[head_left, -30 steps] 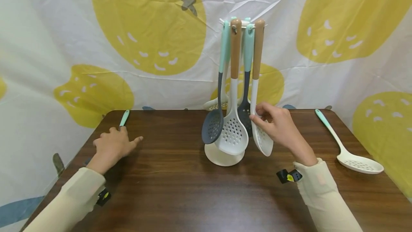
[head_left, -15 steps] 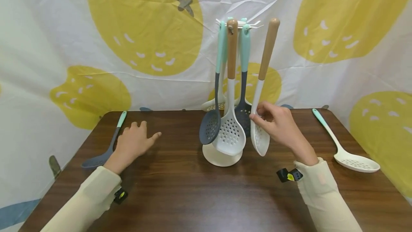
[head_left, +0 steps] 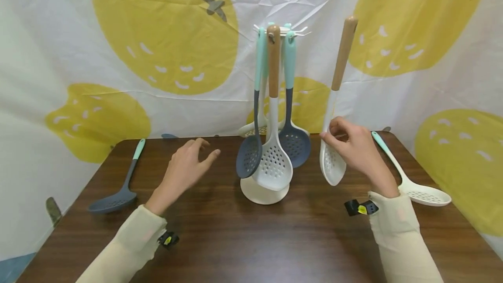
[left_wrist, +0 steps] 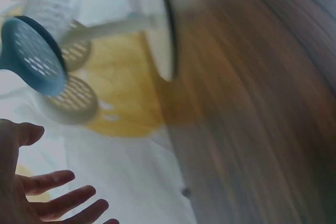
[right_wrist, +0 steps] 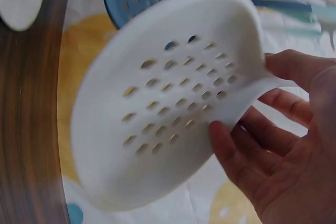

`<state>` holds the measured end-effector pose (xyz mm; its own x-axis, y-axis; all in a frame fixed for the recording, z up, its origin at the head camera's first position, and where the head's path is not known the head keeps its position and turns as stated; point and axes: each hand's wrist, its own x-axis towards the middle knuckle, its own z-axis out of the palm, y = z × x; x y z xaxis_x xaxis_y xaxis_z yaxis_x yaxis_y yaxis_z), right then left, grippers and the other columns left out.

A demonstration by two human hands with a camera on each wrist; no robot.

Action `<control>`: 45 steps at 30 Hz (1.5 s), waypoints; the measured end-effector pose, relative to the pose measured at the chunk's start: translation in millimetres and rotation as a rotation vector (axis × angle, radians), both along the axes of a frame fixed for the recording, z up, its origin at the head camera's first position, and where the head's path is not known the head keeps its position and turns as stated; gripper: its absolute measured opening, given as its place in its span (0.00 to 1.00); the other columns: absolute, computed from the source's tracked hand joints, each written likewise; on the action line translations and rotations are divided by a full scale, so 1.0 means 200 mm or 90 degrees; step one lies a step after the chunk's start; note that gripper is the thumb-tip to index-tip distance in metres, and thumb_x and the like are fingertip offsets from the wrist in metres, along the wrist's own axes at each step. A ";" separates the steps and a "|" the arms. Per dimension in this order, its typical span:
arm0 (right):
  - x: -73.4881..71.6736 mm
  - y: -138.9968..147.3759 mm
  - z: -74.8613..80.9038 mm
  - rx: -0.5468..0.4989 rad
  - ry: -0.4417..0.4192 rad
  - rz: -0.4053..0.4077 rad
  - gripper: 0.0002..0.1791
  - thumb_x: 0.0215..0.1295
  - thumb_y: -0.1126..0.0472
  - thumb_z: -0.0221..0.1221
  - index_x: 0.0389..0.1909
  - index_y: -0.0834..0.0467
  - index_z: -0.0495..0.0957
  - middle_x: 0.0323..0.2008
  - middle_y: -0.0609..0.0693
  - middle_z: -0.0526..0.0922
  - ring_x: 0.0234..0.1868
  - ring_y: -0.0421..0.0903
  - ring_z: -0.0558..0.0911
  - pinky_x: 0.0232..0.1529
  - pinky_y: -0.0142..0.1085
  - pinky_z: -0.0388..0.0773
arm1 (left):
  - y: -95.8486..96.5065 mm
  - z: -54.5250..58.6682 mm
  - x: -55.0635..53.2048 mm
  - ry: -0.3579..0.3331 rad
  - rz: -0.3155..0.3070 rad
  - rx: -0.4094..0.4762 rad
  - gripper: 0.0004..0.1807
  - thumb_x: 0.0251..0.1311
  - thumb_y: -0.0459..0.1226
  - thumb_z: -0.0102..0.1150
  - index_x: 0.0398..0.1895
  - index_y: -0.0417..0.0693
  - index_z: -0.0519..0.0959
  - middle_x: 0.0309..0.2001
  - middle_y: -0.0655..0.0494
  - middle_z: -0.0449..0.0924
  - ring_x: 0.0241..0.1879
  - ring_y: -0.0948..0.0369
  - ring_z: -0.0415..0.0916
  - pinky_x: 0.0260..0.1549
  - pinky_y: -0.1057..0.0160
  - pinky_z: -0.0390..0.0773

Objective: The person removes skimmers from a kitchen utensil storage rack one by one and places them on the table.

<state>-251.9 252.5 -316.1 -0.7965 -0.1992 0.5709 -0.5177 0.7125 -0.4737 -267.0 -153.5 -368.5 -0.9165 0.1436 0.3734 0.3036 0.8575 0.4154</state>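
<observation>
My right hand (head_left: 355,147) pinches a white skimmer (head_left: 333,160) with a wooden handle, low on its stem where the perforated head begins. The skimmer is off the rack, upright and leaning a little right; its head fills the right wrist view (right_wrist: 168,98). My left hand (head_left: 184,167) hovers over the table left of the rack, fingers spread and holding nothing. On the white utensil rack (head_left: 259,193) hang another wooden-handled white skimmer (head_left: 273,167), two dark skimmers with mint handles, the left one (head_left: 249,156) and the right one (head_left: 295,145), and pale utensils partly hidden behind.
A dark slotted turner (head_left: 115,200) with a mint handle lies at the table's left. On the right lies a cream slotted utensil (head_left: 426,194), partly behind my right wrist. A lemon-print cloth (head_left: 188,112) hangs behind the brown table (head_left: 251,243).
My right hand has taken the wooden-handled white skimmer off its hook and moved it right, away from the rack. My left hand has moved right from over the dark turner toward the rack.
</observation>
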 end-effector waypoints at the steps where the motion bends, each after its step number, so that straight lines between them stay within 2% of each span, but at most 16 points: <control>1: 0.00 0.03 0.00 0.004 -0.010 -0.011 0.08 0.73 0.57 0.63 0.40 0.58 0.80 0.34 0.56 0.87 0.39 0.57 0.90 0.42 0.50 0.85 | 0.02 0.01 0.01 0.004 -0.010 0.015 0.29 0.71 0.58 0.57 0.58 0.43 0.79 0.55 0.41 0.83 0.51 0.43 0.82 0.48 0.40 0.79; 2: 0.00 0.06 0.00 0.011 -0.020 -0.023 0.09 0.73 0.56 0.63 0.40 0.58 0.80 0.35 0.56 0.87 0.39 0.58 0.90 0.43 0.52 0.84 | 0.05 0.02 0.01 0.007 -0.020 0.029 0.29 0.71 0.58 0.57 0.57 0.44 0.79 0.56 0.42 0.83 0.51 0.44 0.82 0.49 0.41 0.79; 5: 0.01 0.16 0.01 0.036 -0.062 -0.062 0.11 0.73 0.53 0.62 0.40 0.58 0.79 0.38 0.58 0.88 0.44 0.60 0.89 0.43 0.47 0.80 | 0.11 0.05 0.03 0.022 -0.054 0.058 0.27 0.70 0.58 0.59 0.56 0.45 0.80 0.55 0.44 0.84 0.52 0.47 0.82 0.50 0.42 0.79; 9: 0.01 0.29 0.01 0.085 -0.176 -0.101 0.15 0.73 0.49 0.62 0.40 0.58 0.79 0.41 0.60 0.88 0.42 0.57 0.86 0.39 0.41 0.75 | 0.18 0.07 0.04 0.042 -0.086 0.089 0.26 0.68 0.56 0.62 0.56 0.45 0.80 0.57 0.45 0.83 0.55 0.47 0.82 0.53 0.43 0.79; 12: 0.00 0.37 -0.01 0.107 -0.287 -0.104 0.16 0.72 0.49 0.63 0.39 0.60 0.79 0.42 0.61 0.88 0.38 0.52 0.86 0.35 0.39 0.80 | 0.23 0.08 0.04 0.044 -0.085 0.105 0.28 0.67 0.57 0.62 0.58 0.45 0.80 0.58 0.45 0.83 0.57 0.47 0.81 0.55 0.42 0.79; 15: -0.01 0.42 -0.05 0.111 -0.375 -0.100 0.15 0.70 0.51 0.64 0.38 0.61 0.80 0.40 0.60 0.88 0.37 0.51 0.87 0.36 0.41 0.85 | 0.28 0.09 0.05 0.032 -0.067 0.113 0.31 0.65 0.60 0.61 0.59 0.48 0.80 0.58 0.47 0.82 0.59 0.48 0.80 0.54 0.41 0.79; 18: -0.02 0.46 -0.11 0.117 -0.434 -0.119 0.14 0.68 0.53 0.64 0.37 0.61 0.80 0.36 0.56 0.83 0.39 0.51 0.84 0.38 0.42 0.86 | 0.32 0.09 0.06 0.016 -0.062 0.120 0.32 0.64 0.63 0.60 0.59 0.50 0.79 0.58 0.49 0.82 0.59 0.49 0.80 0.53 0.41 0.79; 20: -0.02 0.47 -0.14 0.130 -0.462 -0.142 0.13 0.66 0.53 0.63 0.35 0.61 0.80 0.32 0.53 0.80 0.37 0.51 0.83 0.36 0.41 0.84 | 0.34 0.09 0.06 0.004 -0.064 0.124 0.32 0.64 0.64 0.60 0.60 0.53 0.79 0.58 0.50 0.82 0.58 0.49 0.80 0.52 0.41 0.80; 25: -0.02 0.49 -0.16 0.183 -0.503 -0.210 0.16 0.66 0.50 0.60 0.35 0.61 0.81 0.29 0.54 0.79 0.30 0.50 0.83 0.28 0.39 0.76 | 0.37 0.08 0.07 -0.015 -0.071 0.126 0.31 0.63 0.64 0.60 0.61 0.55 0.78 0.57 0.53 0.82 0.56 0.50 0.80 0.51 0.44 0.79; 30: 0.00 0.51 -0.16 0.193 -0.537 -0.261 0.20 0.66 0.49 0.59 0.41 0.64 0.81 0.35 0.59 0.82 0.29 0.51 0.83 0.30 0.45 0.76 | 0.37 0.08 0.07 -0.018 -0.077 0.124 0.31 0.64 0.63 0.60 0.61 0.55 0.77 0.58 0.53 0.82 0.56 0.51 0.80 0.53 0.44 0.79; 37: -0.01 0.52 -0.20 0.205 -0.557 -0.300 0.18 0.64 0.48 0.60 0.38 0.60 0.81 0.33 0.59 0.81 0.29 0.52 0.81 0.34 0.51 0.72 | 0.37 0.08 0.06 -0.025 -0.094 0.123 0.33 0.65 0.64 0.57 0.63 0.54 0.76 0.60 0.51 0.80 0.58 0.50 0.79 0.55 0.44 0.78; 41: -0.02 0.53 -0.23 0.210 -0.560 -0.313 0.22 0.62 0.49 0.62 0.46 0.64 0.80 0.37 0.62 0.82 0.33 0.55 0.80 0.37 0.55 0.72 | 0.37 0.08 0.06 -0.032 -0.097 0.122 0.33 0.66 0.64 0.55 0.64 0.54 0.75 0.62 0.51 0.79 0.59 0.50 0.78 0.57 0.44 0.77; 45: -0.01 0.53 -0.23 0.208 -0.561 -0.314 0.26 0.61 0.50 0.62 0.49 0.67 0.77 0.38 0.63 0.81 0.34 0.57 0.79 0.39 0.57 0.70 | 0.38 0.08 0.06 -0.033 -0.099 0.119 0.35 0.65 0.65 0.56 0.64 0.53 0.76 0.61 0.51 0.79 0.57 0.50 0.79 0.55 0.44 0.78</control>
<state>-254.3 359.1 -363.0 -0.9375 0.2192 -0.2703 0.2961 0.9105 -0.2885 -254.7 -77.9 -352.4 -0.9072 0.2175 0.3602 0.4004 0.7091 0.5803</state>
